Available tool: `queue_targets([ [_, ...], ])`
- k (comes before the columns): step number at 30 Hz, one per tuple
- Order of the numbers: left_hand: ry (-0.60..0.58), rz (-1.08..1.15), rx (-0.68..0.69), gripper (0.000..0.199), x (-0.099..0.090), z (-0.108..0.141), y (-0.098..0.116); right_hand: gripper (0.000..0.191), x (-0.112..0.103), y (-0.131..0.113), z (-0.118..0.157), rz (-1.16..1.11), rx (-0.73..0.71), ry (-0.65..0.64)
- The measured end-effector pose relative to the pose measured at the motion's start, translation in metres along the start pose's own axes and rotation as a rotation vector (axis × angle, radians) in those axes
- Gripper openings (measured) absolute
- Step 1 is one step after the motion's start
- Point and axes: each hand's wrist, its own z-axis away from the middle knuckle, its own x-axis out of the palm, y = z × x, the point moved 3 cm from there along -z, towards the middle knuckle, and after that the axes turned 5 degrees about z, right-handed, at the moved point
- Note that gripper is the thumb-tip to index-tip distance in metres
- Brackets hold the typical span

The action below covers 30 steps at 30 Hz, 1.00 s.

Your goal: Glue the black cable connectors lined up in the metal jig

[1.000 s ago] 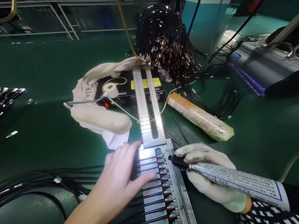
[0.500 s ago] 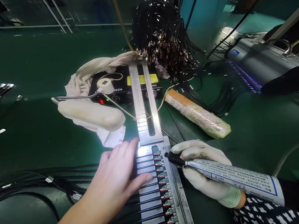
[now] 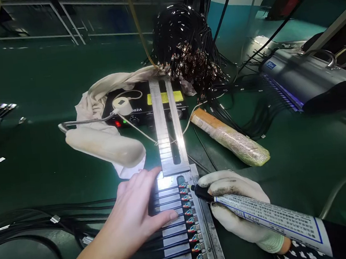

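Note:
My right hand (image 3: 236,205), in a stained white glove, is closed around a white dispensing tube (image 3: 268,214) with blue print and a black front end. The tube's tip touches or nearly touches the farthest cable connector (image 3: 183,185) on a metal jig (image 3: 210,228); I cannot tell which. Several black cables (image 3: 176,233) lie side by side across the jig, their coloured wires bared near the metal connectors. My bare left hand (image 3: 138,207) rests on the jig's left side, its thumb stretched over the cables and apart from the other fingers. Its fingertips are near the jig's far end.
Beyond the jig, a slotted metal bar (image 3: 162,126) reaches over a black control box (image 3: 142,115). A white padded lamp-like piece (image 3: 105,147) lies left, a wrapped roll (image 3: 229,136) right. Black cable bundles (image 3: 181,34) hang behind; a grey machine (image 3: 306,78) stands far right.
The whole scene sits slightly lower in the picture, as the camera view has tilted up a little. Both hands and the tube keep nearly the same place on the jig.

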Motion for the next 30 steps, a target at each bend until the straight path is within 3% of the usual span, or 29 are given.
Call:
queue_targets([
  [7,0.041,-0.03,0.023,0.072,0.0024,0.0008,0.0002,0.028,0.0024,0.002,-0.0016,-0.009,0.002,-0.004],
  [30,0.015,-0.008,0.011,0.07,0.0004,0.0,0.0006,0.03,0.0028,0.001,-0.0027,-0.015,0.013,0.009],
])
